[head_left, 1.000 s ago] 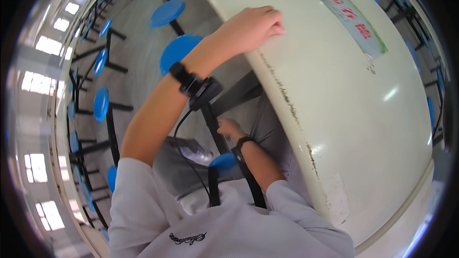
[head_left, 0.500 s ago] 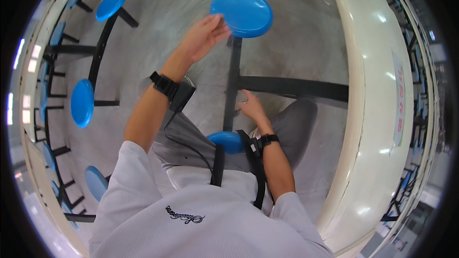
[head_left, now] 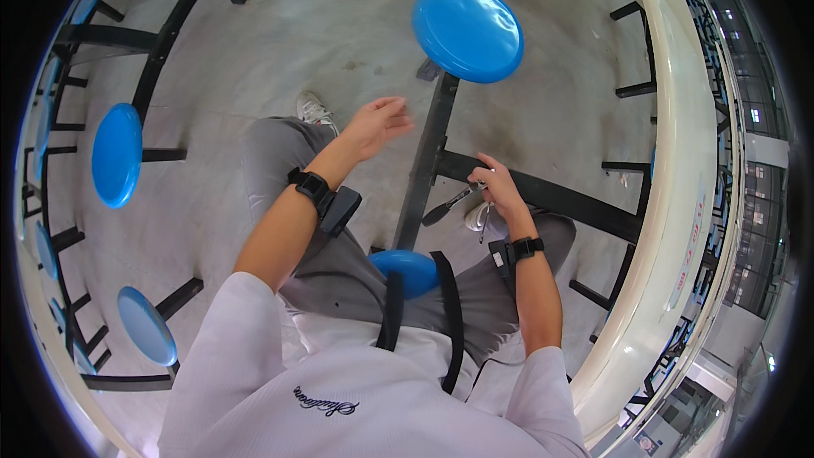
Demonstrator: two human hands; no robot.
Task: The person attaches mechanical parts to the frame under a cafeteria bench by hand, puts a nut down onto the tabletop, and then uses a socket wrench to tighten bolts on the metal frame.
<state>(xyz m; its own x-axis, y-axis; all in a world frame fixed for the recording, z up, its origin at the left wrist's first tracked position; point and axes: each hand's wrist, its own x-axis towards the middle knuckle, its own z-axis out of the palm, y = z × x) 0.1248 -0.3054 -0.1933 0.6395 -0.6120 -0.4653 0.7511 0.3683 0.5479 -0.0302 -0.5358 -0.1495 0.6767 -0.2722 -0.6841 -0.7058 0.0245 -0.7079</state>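
Note:
My left hand (head_left: pixel 379 129) is in the air left of the black metal beam (head_left: pixel 428 161), fingers stretched out and slightly blurred, with nothing seen in it. My right hand (head_left: pixel 500 187) is over the black side bar (head_left: pixel 551 189), closed on a metal hand tool with a black grip (head_left: pixel 440 214). That grip points down and left toward the beam. A thin silver piece (head_left: pixel 485 219) hangs below the same hand; its kind is too small to make out. Ahead, a round blue stool seat (head_left: pixel 468 31) is fixed on the beam, apart from both hands.
Another blue seat (head_left: pixel 409 272) shows between my legs. A long cream tabletop (head_left: pixel 670 161) runs along my right, its near edge bent by the lens. More blue stools (head_left: pixel 117 155) on black frames stand at the left. Grey concrete floor (head_left: pixel 280 42) lies around.
My left hand has drawn back from the rim of the blue seat ahead. The view has shifted, and the tool in my right hand shows more fully, moved a little right.

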